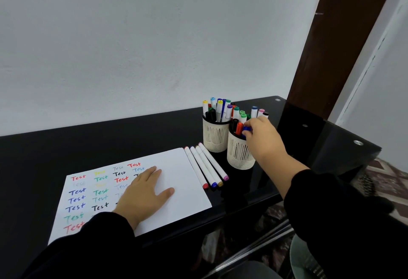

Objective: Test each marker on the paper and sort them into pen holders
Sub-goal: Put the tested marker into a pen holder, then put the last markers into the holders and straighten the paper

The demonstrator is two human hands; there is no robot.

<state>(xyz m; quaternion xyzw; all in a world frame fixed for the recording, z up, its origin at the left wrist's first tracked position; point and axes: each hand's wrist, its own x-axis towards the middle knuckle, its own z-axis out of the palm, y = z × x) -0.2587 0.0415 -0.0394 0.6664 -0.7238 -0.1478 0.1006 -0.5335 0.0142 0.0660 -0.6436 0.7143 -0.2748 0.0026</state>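
The right hand [262,137] pinches a blue-capped marker [246,129] at the rim of the nearer pen holder [239,155]. The left hand [143,192] lies flat, fingers straight, on the paper [187,181], holding nothing

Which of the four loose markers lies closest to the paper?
The red-capped marker, leftmost of the row, lies along the paper's right edge; blue, gold and pink lie farther right.

My left hand [144,192] lies flat on the paper [183,168], covering several "Test" words under the palm and fingers. My right hand [262,137] pinches a blue marker [246,129]; only its cap shows beyond the fingertips, the barrel hidden inside the holder [239,155]. Behind the knuckles, that holder's far rim is hidden. Both sleeves run off the bottom edge.
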